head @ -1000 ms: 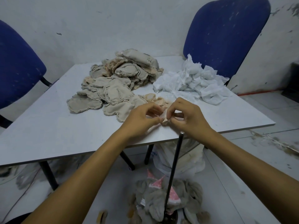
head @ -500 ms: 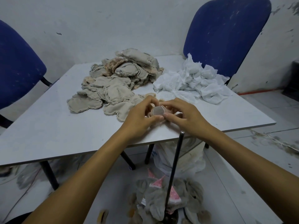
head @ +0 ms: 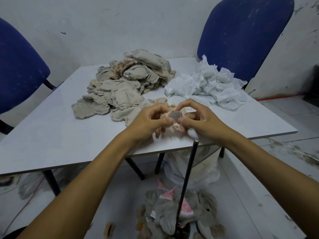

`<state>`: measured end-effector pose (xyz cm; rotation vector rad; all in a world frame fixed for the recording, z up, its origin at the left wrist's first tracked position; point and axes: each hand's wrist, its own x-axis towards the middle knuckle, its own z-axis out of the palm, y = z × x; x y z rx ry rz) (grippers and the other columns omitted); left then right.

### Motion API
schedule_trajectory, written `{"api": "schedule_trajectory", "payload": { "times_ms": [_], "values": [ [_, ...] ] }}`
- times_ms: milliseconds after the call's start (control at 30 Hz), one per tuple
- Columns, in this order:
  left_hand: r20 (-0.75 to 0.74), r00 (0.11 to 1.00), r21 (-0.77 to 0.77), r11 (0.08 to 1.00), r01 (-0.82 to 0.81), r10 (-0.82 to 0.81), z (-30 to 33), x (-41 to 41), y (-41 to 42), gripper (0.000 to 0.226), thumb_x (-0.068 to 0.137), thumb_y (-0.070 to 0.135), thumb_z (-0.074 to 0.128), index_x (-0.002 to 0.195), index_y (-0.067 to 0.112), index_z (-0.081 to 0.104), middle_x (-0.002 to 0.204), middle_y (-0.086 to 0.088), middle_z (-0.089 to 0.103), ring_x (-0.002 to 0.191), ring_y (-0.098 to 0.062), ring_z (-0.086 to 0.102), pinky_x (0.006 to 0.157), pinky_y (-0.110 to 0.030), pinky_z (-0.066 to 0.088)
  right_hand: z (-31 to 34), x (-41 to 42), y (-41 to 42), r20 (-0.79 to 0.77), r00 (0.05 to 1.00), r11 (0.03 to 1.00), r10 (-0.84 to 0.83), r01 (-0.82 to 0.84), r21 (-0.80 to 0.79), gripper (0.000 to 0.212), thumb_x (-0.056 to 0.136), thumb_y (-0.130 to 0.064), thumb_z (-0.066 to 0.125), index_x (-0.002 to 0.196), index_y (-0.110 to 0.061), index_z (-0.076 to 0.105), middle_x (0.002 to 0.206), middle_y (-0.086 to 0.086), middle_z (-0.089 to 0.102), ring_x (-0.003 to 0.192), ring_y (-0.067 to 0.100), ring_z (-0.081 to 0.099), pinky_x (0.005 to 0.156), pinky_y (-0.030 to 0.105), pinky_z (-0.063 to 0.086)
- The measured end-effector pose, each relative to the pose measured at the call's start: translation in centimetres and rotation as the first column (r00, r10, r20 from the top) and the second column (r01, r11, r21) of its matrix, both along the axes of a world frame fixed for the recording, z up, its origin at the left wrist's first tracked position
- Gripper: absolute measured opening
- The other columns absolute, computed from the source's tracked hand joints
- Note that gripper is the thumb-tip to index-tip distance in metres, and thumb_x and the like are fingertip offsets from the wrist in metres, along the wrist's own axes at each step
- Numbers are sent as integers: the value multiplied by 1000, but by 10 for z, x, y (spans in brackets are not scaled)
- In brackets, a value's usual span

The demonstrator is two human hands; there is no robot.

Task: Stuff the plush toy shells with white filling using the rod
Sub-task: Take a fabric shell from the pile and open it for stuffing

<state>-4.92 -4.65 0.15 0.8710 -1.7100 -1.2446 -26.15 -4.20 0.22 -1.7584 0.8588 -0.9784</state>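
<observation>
Fingers (head: 170,120) of both hands pinch plush shell (head: 174,125), mostly hiding it.

Makeshift toy workshop: scuffed walls (head: 155,23), shell heap (head: 127,83), filling pile (head: 207,87).

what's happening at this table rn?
A person is stuffing plush toy shells. Both hands, left hand and right hand, pinch one small shell over the near edge of the table, apparently working its opening. The rod stands upright below the table edge, untouched. A heap of empty shells and a pile of white filling lie further back; finished toys sit on the floor around the rod's base.
</observation>
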Motion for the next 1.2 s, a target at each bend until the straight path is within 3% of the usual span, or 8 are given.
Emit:
{"api": "schedule_trajectory", "payload": {
  "times_ms": [100, 267, 400, 600, 733, 900, 1100, 1200],
  "values": [
    [-4, 1000, 43, 999, -25, 25, 0, -3, 1, 9, 83, 18, 70, 78, 16, 63, 58, 8, 57, 47, -4, 48, 45, -19, 40, 2, -3, -1, 0, 995, 994, 97, -97, 43, 17, 94, -5, 63, 109, -12, 60, 66, 0, 66, 65, 8, 64, 67, 16, 49],
    [-118, 992, 133, 991, -26, 42, 4, -12, 5, 23, 81, 27, 73, 66, 19, 57, 56, 5, 53, 47, -7, 43, 44, -16, 36, 6, -8, -5, 26, 960, 951, 278, -279, 132, 30, 82, -7, 74, 111, -11, 68, 96, 14, 72, 92, 19, 69, 85, 24, 52],
    [-165, 983, 187, 982, -42, 73, 8, -27, 8, 21, 80, 35, 73, 67, 22, 63, 62, 0, 58, 52, -13, 50, 50, -22, 37, 3, -3, -6, 135, 990, 995, 40, -51, 80, 18, 86, 2, 70, 87, -15, 73, 87, 5, 73, 83, 17, 70, 76, 26, 56],
    [-256, 966, 177, 984, 12, 35, 10, -42, 14, 11, 78, 11, 69, 73, 17, 62, 80, -10, 62, 75, -21, 62, 69, -28, 47, -4, 1, -10, 188, 915, 934, -356, 352, 57, 38, 83, 5, 63, 57, -20, 56, 56, -5, 52, 57, 10, 52, 57, 24, 49],
    [-191, 945, 146, 959, -242, 267, 9, -45, 7, 18, 88, 2, 67, 82, 15, 56, 98, -16, 57, 93, -34, 61, 91, -49, 51, -2, -1, -9, 222, 929, 955, -295, 280, 100, 27, 71, -3, 64, 56, -21, 53, 64, 2, 50, 62, 10, 54, 59, 22, 49],
    [-262, 965, 254, 966, 50, 19, 5, -30, 5, 14, 93, 5, 60, 105, 8, 67, 100, -12, 68, 89, -25, 66, 81, -32, 56, 0, -3, -7, 139, 988, 996, -62, 52, 73, 20, 72, -2, 60, 70, -21, 61, 71, 3, 54, 65, 11, 56, 61, 24, 49],
    [-243, 966, 243, 959, 146, -86, -1, -28, 6, 12, 83, 3, 70, 93, 2, 65, 98, -21, 61, 96, -37, 54, 88, -52, 40, 1, 6, -10, 202, 952, 966, -229, 196, 168, 22, 72, -6, 59, 66, -24, 68, 67, 3, 53, 67, 21, 52, 68, 37, 48],
    [-164, 985, 178, 981, 80, -51, 0, -30, 7, 10, 82, 3, 70, 87, 3, 62, 87, -18, 60, 78, -31, 52, 65, -39, 46, 0, 10, -10, 174, 934, 945, -312, 287, 153, 17, 75, -3, 60, 69, -18, 64, 64, 1, 52, 66, 21, 50, 65, 35, 47]
  ]
}}
